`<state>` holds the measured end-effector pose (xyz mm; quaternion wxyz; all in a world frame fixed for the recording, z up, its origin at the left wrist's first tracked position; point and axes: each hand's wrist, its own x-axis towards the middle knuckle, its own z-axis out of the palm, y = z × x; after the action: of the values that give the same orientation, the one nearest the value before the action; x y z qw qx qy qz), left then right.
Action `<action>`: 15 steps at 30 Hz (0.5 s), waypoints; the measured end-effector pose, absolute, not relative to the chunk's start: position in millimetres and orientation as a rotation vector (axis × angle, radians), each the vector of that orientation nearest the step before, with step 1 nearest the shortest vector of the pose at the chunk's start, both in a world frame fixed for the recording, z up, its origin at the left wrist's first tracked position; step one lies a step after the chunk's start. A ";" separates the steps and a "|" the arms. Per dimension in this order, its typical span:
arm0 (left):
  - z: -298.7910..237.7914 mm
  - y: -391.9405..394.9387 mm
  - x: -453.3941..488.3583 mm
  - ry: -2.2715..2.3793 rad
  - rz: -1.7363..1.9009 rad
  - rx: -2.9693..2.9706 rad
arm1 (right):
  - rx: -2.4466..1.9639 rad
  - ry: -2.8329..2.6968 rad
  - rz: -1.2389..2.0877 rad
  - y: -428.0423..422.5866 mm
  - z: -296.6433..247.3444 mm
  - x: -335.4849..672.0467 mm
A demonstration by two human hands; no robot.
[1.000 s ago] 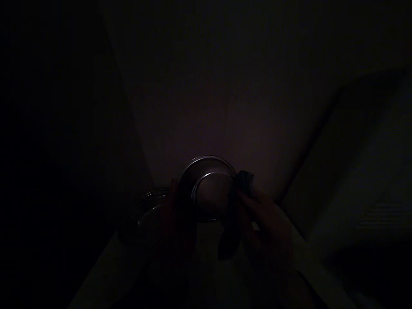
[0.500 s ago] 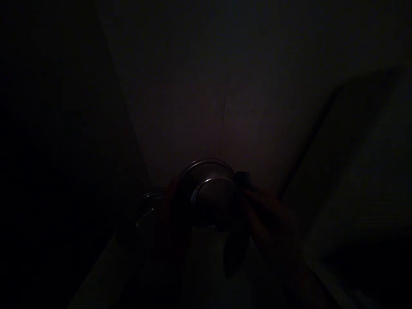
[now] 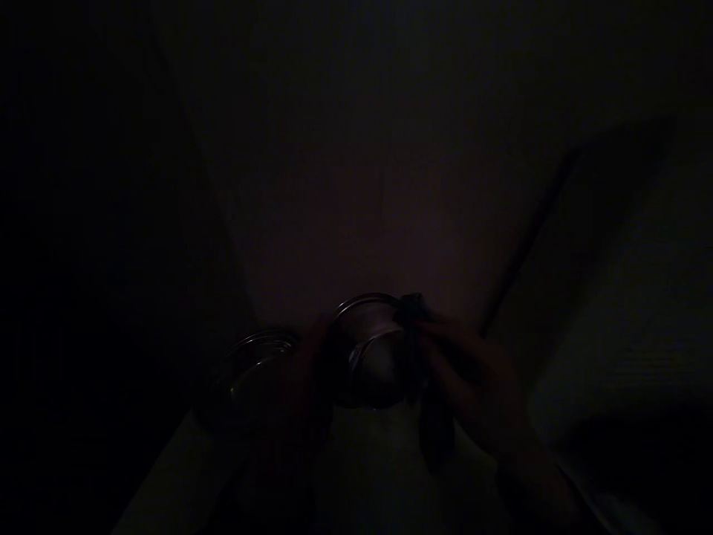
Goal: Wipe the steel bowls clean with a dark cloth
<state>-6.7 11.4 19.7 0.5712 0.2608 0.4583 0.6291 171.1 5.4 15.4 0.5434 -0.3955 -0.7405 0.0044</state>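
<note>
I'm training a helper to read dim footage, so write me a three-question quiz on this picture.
1. Which side of the middle bowl, as pictured, does the dark cloth meet: a) left, b) right?
2. True or false: the left hand holds the cloth.
3. How many bowls can be made out?

Key:
1. b.
2. False; the right hand holds it.
3. Two; the second bowl is left of the middle one.

A shiny round bowl point(image 3: 241, 386) rests on a dim pale surface point(image 3: 181, 472).
</note>
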 end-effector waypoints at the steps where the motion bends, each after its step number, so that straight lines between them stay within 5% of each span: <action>1: 21.3 11.4 -6.3 1.119 1.458 0.594 | -0.950 -1.751 0.007 5.9 14.5 170.6; 8: 15.7 8.8 0.4 1.211 1.380 0.611 | -0.771 -1.997 -0.216 -4.5 22.4 159.0; 15: -4.0 12.8 -4.5 0.971 1.440 0.622 | -0.942 -1.882 -0.065 10.3 15.9 172.6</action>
<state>-4.5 12.8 -4.0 0.6039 0.2687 0.4196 0.6221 172.6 10.3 15.9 0.4949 -0.3888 -0.7766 -0.0269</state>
